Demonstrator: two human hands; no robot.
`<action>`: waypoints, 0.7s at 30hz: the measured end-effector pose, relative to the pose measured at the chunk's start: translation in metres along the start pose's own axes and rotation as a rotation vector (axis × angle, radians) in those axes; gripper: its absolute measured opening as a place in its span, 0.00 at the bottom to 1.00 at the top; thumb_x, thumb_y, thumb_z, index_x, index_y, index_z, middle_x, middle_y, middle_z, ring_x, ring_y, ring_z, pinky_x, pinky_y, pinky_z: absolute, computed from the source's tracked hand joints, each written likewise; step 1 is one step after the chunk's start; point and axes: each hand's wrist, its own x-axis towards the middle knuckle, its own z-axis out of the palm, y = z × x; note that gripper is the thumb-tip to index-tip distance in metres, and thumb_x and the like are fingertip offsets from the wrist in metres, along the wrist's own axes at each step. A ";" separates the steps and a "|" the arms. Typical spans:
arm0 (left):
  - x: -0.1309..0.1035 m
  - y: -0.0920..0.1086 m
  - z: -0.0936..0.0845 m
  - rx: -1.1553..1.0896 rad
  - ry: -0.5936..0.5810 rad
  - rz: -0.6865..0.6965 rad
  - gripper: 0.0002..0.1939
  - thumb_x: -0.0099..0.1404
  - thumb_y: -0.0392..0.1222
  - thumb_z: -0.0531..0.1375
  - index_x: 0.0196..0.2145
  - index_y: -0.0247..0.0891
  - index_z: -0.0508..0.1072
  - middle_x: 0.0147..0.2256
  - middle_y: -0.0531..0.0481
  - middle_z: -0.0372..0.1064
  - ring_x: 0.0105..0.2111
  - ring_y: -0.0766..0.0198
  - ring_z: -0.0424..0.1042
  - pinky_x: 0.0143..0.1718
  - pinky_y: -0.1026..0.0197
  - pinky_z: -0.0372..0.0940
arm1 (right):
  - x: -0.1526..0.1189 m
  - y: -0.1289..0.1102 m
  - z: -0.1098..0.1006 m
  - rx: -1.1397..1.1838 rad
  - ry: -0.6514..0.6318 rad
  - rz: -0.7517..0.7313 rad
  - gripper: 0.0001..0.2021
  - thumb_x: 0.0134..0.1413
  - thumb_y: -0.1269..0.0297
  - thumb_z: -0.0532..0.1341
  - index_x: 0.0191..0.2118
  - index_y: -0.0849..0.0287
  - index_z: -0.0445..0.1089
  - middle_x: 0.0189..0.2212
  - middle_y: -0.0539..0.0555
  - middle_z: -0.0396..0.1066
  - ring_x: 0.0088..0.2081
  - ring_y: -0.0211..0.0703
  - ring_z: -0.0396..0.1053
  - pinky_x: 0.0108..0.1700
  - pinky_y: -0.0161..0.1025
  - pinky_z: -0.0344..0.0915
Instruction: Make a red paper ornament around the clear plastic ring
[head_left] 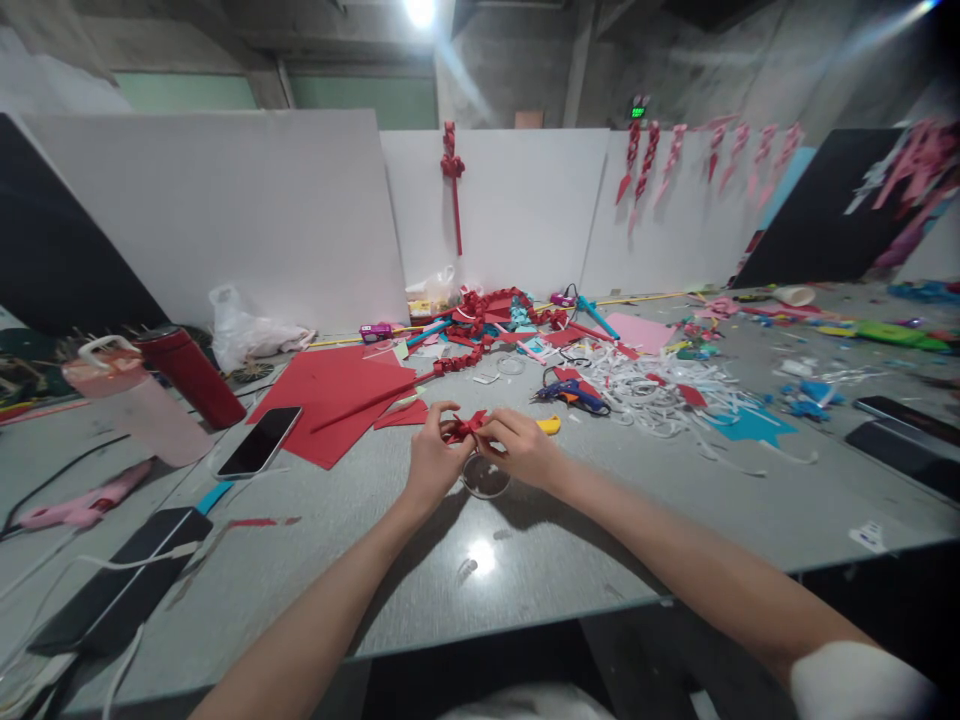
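Note:
Between my two hands, over the table, is a small folded red paper piece. My left hand pinches its left side with thumb and fingers. From the right, my right hand grips it with the fingertips closed. Just below the fingers lies a round, dark-centred disc with a pale rim. A yellow-handled tool shows partly behind my right hand. Red paper sheets lie beyond my left hand, with a thin red stick across them.
A blue glue gun and a heap of white strips lie to the right. On the left are a phone, a pink bottle, a red tumbler and a black power strip with cables. White panels stand behind.

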 end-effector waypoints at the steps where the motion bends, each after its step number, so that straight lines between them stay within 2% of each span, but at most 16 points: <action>1: 0.000 0.000 0.000 0.001 -0.001 0.002 0.22 0.60 0.34 0.66 0.51 0.42 0.68 0.33 0.53 0.80 0.33 0.62 0.81 0.41 0.62 0.73 | 0.000 0.000 0.000 0.001 -0.006 0.000 0.05 0.69 0.73 0.62 0.43 0.55 0.71 0.37 0.56 0.76 0.39 0.48 0.75 0.40 0.43 0.73; 8: 0.001 -0.004 0.000 0.011 -0.003 0.013 0.21 0.60 0.34 0.66 0.51 0.43 0.68 0.33 0.54 0.79 0.33 0.63 0.80 0.42 0.60 0.74 | 0.001 0.001 -0.001 -0.010 -0.033 -0.028 0.05 0.72 0.72 0.60 0.43 0.55 0.71 0.37 0.57 0.76 0.38 0.48 0.75 0.39 0.44 0.75; 13: 0.002 -0.007 0.000 -0.037 -0.010 -0.004 0.21 0.61 0.36 0.67 0.50 0.42 0.69 0.34 0.52 0.79 0.35 0.63 0.80 0.43 0.60 0.74 | 0.003 0.001 -0.006 0.042 -0.034 -0.023 0.04 0.72 0.70 0.61 0.47 0.55 0.72 0.40 0.57 0.77 0.41 0.49 0.76 0.45 0.47 0.77; 18: 0.006 -0.009 0.002 -0.156 -0.015 -0.084 0.21 0.62 0.43 0.69 0.50 0.41 0.69 0.36 0.50 0.80 0.38 0.60 0.82 0.43 0.59 0.75 | 0.007 0.004 -0.014 0.113 0.022 0.185 0.12 0.74 0.67 0.60 0.58 0.54 0.70 0.49 0.61 0.74 0.52 0.52 0.75 0.54 0.52 0.76; 21: 0.008 -0.011 0.002 -0.243 -0.038 -0.131 0.21 0.62 0.44 0.68 0.51 0.42 0.68 0.36 0.50 0.80 0.39 0.59 0.83 0.43 0.58 0.76 | 0.009 0.011 -0.016 0.097 -0.029 0.230 0.16 0.74 0.67 0.59 0.63 0.52 0.67 0.53 0.62 0.71 0.56 0.55 0.73 0.59 0.55 0.75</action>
